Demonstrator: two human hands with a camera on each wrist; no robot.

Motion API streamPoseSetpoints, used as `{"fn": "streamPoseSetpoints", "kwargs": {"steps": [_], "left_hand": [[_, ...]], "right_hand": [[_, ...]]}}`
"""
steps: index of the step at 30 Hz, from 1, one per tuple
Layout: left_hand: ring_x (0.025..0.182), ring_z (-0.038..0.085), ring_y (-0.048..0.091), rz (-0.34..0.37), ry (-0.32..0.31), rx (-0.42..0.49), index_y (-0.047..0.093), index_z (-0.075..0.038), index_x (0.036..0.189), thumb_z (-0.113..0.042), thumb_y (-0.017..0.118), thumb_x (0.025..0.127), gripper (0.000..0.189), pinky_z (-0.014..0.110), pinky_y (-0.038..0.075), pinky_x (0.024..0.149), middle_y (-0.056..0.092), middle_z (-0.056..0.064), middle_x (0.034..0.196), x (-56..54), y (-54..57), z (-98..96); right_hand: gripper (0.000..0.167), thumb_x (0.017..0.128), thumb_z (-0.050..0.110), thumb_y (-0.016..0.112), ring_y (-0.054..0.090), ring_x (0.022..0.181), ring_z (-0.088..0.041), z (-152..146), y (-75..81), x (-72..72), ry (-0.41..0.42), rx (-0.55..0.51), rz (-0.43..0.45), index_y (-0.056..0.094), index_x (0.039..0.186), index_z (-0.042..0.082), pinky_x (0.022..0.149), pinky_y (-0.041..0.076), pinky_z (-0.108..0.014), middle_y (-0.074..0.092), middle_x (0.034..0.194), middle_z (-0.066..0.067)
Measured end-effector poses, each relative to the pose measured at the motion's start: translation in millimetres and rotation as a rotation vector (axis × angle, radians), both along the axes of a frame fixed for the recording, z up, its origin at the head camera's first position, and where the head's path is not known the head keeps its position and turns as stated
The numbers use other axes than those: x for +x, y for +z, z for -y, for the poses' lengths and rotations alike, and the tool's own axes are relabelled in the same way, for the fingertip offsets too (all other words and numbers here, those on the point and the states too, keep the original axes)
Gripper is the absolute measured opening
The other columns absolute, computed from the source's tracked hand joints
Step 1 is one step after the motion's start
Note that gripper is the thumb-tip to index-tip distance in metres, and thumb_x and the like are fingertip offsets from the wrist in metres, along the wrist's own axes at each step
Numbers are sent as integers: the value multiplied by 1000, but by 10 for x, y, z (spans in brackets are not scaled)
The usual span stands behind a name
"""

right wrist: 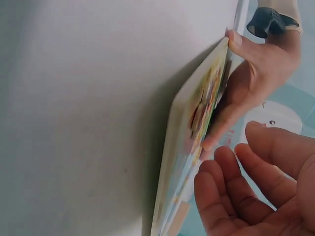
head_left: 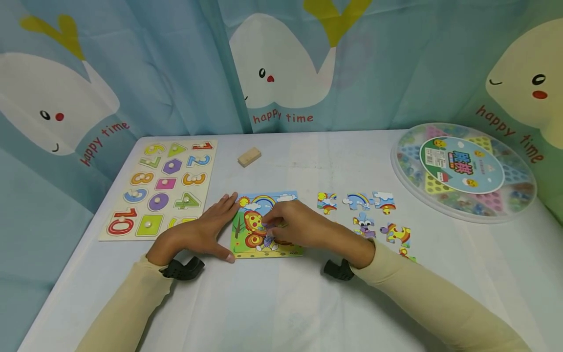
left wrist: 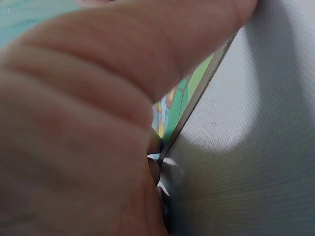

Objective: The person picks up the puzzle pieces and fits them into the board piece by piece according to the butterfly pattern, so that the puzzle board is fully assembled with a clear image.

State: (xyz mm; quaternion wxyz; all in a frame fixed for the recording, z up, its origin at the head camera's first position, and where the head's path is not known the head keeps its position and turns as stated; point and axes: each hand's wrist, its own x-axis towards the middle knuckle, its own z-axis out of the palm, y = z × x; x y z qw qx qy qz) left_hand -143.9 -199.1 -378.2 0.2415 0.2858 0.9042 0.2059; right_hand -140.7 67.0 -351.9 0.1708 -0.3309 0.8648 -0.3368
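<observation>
Observed the left hand point(head_left: 200, 232) with thumb and fingers spread wide, set along the left side of the puzzle board point(head_left: 268, 254), with the thumb at its near-left corner. Observed the right hand point(head_left: 303, 225) over the board's right half, with fingers bent and thumb close to the forefinger.

Found in the right wrist view, but hidden from the head view: a narrow, unfilled gap between the right thumb and fingertips point(right wrist: 241, 189). Could not confirm contact between right hand and board. Saw in the left wrist view only the left thumb at close range, beside the board's thin side.

Located the puzzle board on the tabletop point(head_left: 264, 303), left of its middle and set in from the far edge. Identified on its face a red-and-yellow butterfly, rainbow, sun, clouds and green ground, above a yellow near border.

Recorded, in the head view alone, loose puzzle pieces point(head_left: 398, 235) to the right of the board, printed with similar motifs. Noted the number board point(head_left: 142, 208) at the tabletop's far-left corner, the wooden block point(head_left: 249, 157) near the far edge, and the round game box point(head_left: 462, 183) toward the far-right corner. Noted a whale-print curtain point(head_left: 189, 58) behind the far edge.
</observation>
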Motion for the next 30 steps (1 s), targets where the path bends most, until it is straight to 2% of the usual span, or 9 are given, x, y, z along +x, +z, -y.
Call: {"fn": "streamPoseSetpoints", "kwargs": {"steps": [4, 8, 16, 22, 30], "left_hand": [[146, 28, -14, 5, -2, 9, 5, -4, 156, -51, 84, 68, 127, 52, 1, 116, -12, 10, 162, -6, -7, 2], [146, 28, -14, 4, 2, 3, 5, -5, 156, -51, 85, 68, 128, 52, 0, 116, -11, 10, 162, -5, -15, -2], [146, 26, -15, 10, 14, -16, 5, -6, 156, -48, 85, 68, 127, 51, 2, 116, -12, 9, 162, 8, 6, -11], [146, 25, -15, 17, 15, -16, 4, -7, 156, -49, 85, 68, 127, 50, 2, 117, -13, 7, 162, 0, 5, -17], [146, 25, -15, 15, 18, -17, 5, -7, 157, -49, 85, 68, 127, 51, 3, 116, -12, 7, 162, 2, 5, -20]], "right_hand": [[25, 90, 5, 68, 61, 97, -12, -81, 36, 3, -15, -44, 26, 70, 115, 1, 78, 52, -24, 67, 110, -5], [24, 90, 2, 66, 62, 88, -11, -193, 75, 2, -24, -109, 6, 70, 113, 1, 70, 53, -25, 68, 106, -6], [25, 89, 0, 66, 63, 89, -12, -421, 119, 17, -23, -151, -22, 70, 114, 1, 77, 53, -28, 69, 101, -4], [28, 89, -2, 66, 64, 90, -13, -600, 200, 40, -18, -193, 3, 69, 117, 0, 80, 54, -30, 70, 101, -5], [26, 88, 0, 67, 65, 94, -12, -804, 344, 100, -80, -139, -9, 70, 114, 6, 82, 54, -31, 69, 102, -1]]}}
